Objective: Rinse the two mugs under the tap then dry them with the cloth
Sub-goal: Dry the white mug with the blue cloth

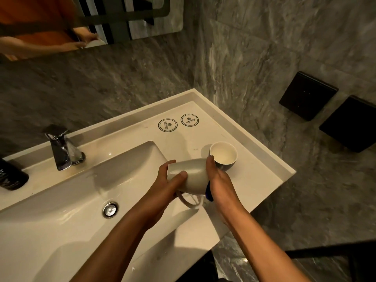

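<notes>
A white mug (192,176) lies on its side between both my hands, above the right edge of the basin, with its handle pointing down. My left hand (165,185) grips its left end. My right hand (218,180) presses against its right end, with something dark blue (209,192) showing under the palm. A second mug (223,155), dark outside and white inside, stands upright on the counter just behind my right hand. The chrome tap (61,149) stands at the back left of the basin; no water shows.
The white basin (81,200) has a chrome drain (110,209). Two round coasters (178,123) lie on the counter at the back right. A dark bottle (11,176) lies at the left edge. Grey marble walls with black wall boxes (308,95) close in on the right.
</notes>
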